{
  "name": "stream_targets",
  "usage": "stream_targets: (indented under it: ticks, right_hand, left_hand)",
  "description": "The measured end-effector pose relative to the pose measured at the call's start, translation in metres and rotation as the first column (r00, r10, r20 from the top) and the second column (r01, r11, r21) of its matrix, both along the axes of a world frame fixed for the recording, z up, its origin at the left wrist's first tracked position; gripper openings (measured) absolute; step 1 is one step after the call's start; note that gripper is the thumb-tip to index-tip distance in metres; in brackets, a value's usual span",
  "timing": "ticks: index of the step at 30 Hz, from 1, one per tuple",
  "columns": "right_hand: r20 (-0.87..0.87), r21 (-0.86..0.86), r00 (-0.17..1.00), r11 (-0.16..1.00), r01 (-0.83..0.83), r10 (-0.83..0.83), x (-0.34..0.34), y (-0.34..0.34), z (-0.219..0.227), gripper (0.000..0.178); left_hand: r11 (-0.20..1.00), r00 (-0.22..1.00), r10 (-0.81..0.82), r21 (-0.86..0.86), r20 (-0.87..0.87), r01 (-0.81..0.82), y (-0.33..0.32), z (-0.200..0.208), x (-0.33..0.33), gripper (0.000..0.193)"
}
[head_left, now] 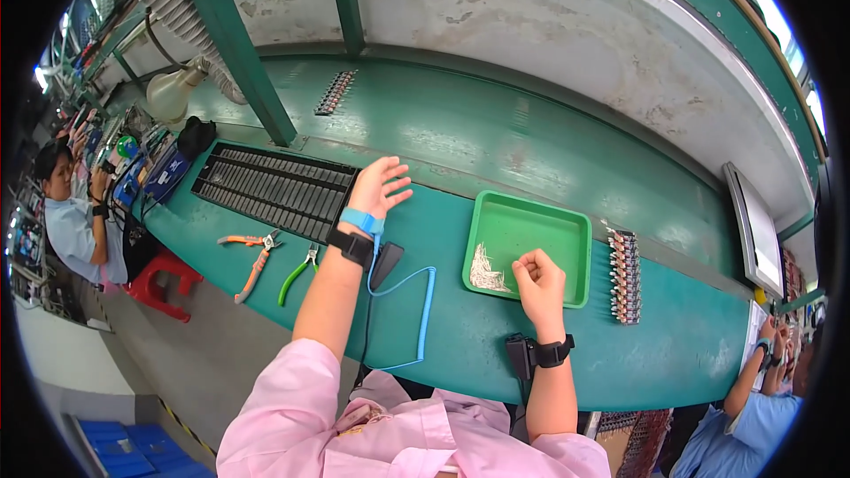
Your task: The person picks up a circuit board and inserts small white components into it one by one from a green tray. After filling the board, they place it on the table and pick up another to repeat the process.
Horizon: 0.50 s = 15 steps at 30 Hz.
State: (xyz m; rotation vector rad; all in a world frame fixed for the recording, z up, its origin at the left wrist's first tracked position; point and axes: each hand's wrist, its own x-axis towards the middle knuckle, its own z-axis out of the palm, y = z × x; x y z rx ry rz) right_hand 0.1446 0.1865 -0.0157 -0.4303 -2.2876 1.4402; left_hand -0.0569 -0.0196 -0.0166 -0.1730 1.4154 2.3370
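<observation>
Work looks partway along. Loose stock remains: a heap of thin pale pins [487, 273] in the near left corner of a green tray [536, 217], the rest of the tray floor bare. Right of the tray, standing apart from it on the green table [460, 336], one row of small parts [624, 276], dark and coppery, thin pale ends sticking out along its left side; these seem to be made up or lined up already. A second, similar row [336, 92] lies far back on the raised ledge, perhaps finished, perhaps waiting; cannot tell which. Whether any part in the near row lacks a pin is too small to read, so the count left is unknown; the heap suggests plenty. Hands well apart from each other. Right hand [540, 288] over the tray's near edge, just right of the heap, fingers curled and thumb close to the forefinger; cannot tell if a pin is caught between them. Near row lies to the right of that hand, a short reach off. Left hand [382, 188] raised left of the tray, fingers loosely spread, nothing seen in it, well away from the pins; nearest thing is the right end of a black rack [274, 190]. Orange-handled pliers [252, 273] and green-handled cutters [297, 278] lie left of the left forearm, neither in hand.
</observation>
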Motion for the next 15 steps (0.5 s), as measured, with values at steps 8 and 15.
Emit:
stream_targets:
  ticks: [8, 15]
  right_hand:
    - [0.021, 0.086, 0.997, 0.994, -0.071, 0.07, 0.003, -0.011, 0.006, 0.008]
    - [0.018, 0.125, 0.998, 0.99, -0.068, 0.066, 0.001, -0.01, 0.003, 0.007]
  left_hand:
    - [0.907, 0.979, -0.205, -0.378, -0.014, 0.185, -0.012, 0.031, -0.066, 0.03]
    - [0.63, 0.99, -0.004, -0.769, -0.143, -0.109, -0.037, 0.013, -0.149, 0.028]
